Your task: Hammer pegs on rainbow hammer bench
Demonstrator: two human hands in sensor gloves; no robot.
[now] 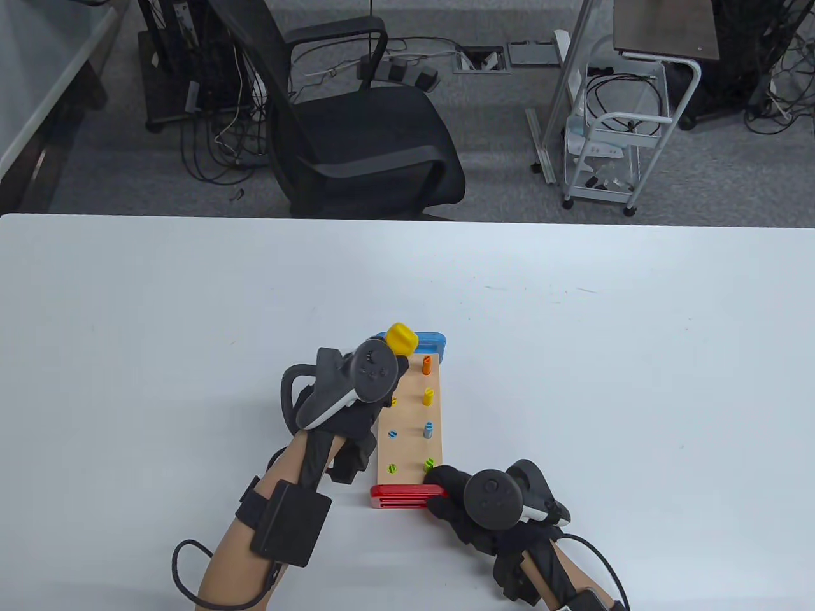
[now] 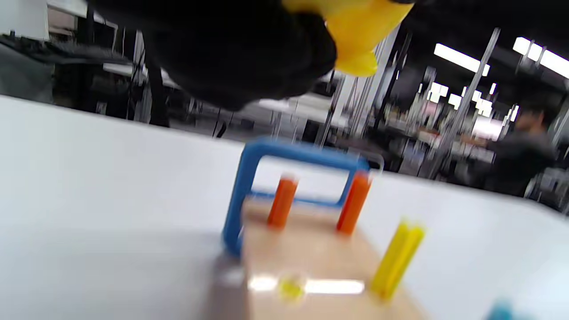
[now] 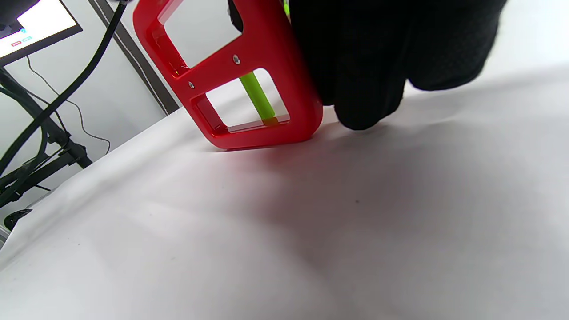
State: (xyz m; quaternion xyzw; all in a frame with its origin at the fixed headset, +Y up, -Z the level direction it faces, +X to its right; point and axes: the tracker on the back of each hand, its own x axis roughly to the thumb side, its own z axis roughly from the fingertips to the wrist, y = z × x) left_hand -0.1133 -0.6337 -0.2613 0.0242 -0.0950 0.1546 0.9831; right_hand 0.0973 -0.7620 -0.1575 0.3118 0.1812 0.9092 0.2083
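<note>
So the left hand (image 1: pixel 356 407) is the working grip right now: it's clenched around the handle of a toy hammer, and only the yellow hammer head (image 1: pixel 402 338) pokes out past the knuckles. Handle itself is hidden by the glove, so I can't tell how far down it's held. That head hangs above the far-left part of the peg bench (image 1: pixel 411 423), just over the orange pegs (image 2: pixel 282 202) next to the blue end frame (image 1: pixel 433 344).

The right hand (image 1: pixel 484 503) is the holding grip, fingers wrapped on the corner of the red end frame (image 1: pixel 404 496), pinning the bench to the tabletop (image 1: pixel 191 305). A green peg (image 3: pixel 258 95) shows through the frame's cutout right beside those fingers.

Out from there: yellow (image 1: pixel 428 396), blue (image 1: pixel 428 430) and green pegs in two rows. The right row stands proud, the left row looks mostly sunk.

Handling guess: the bench looks like light wood and plastic, stiff but easy to skid on that smooth white top, so bracing an end frame makes sense. Pegs probably sit with friction, so short square taps rather than big swings. Hammer's light; I'd hold it toward the end of the handle for swing. Watch the right fingers, they're close to the green peg.
</note>
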